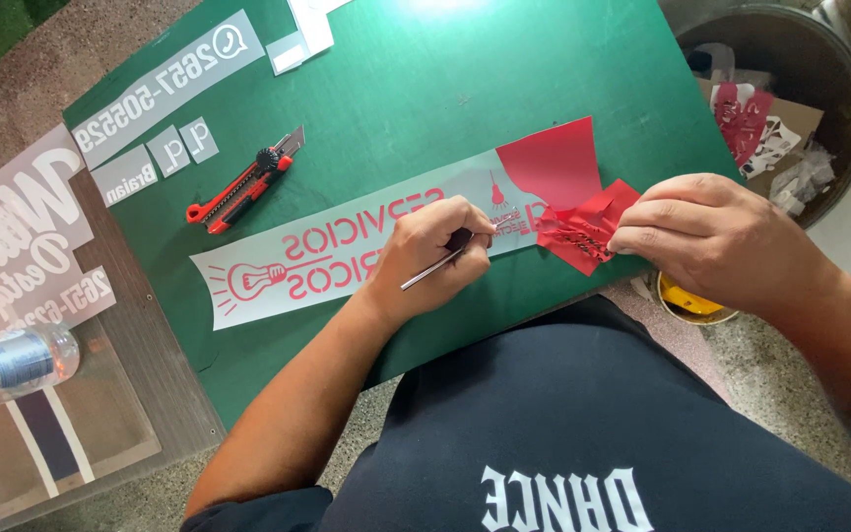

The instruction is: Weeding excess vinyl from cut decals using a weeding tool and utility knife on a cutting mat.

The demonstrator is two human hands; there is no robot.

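Red vinyl sheet (556, 163) with cut lettering lies on its long pale backing strip (248, 286), which runs diagonally across the green cutting mat (425, 89) covering the bench. I see most of the strip already cleared, with only red letters and a small guitar figure left on the pale backing; the uncleared red area sits at the strip's right end.

My left hand (430, 258) rests on the strip, its grip narrow around a slim metal weeding tool (437, 268), whose tip points toward the red area. My right hand (711, 232) pinches the crumpled red waste vinyl (583, 234) between thumb and fingertips, lifted just beside the right end of the strip.

A red and black utility knife (243, 187) lies on the mat, well apart from the left hand. Grey sticker pieces with white lettering (164, 84) lie near the mat's far left corner. A clear plastic bottle (12, 363) lies at the left edge. A round bin (844, 89) holding vinyl scraps stands beyond the right hand.
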